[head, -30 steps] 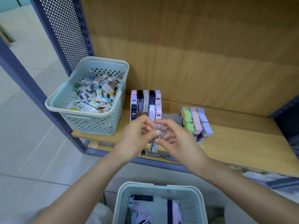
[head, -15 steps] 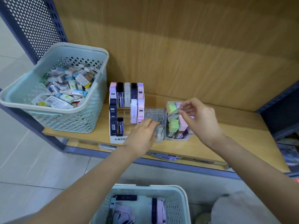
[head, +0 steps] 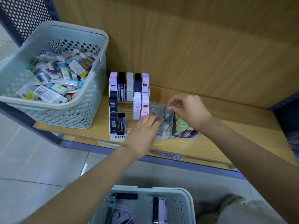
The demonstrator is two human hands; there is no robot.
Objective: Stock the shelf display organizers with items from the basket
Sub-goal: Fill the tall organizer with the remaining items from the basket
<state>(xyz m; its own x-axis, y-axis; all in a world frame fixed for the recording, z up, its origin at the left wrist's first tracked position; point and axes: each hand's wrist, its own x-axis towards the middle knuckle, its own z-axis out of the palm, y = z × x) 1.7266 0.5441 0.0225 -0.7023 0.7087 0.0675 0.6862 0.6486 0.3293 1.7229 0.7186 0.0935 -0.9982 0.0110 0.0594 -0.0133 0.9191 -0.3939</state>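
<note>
Over the clear organizer on the wooden shelf, my right hand now pinches a slim case between thumb and fingertips. Half a second ago it was across at the pastel tray. My left hand still lies straight-fingered on the organizer's front, steadying it. I judge this case is about to be slotted, with more waiting in the lower basket by my knees. A shelf basket of small boxes sits at left, with a blue perforated upright behind it and pale tiled floor below.
</note>
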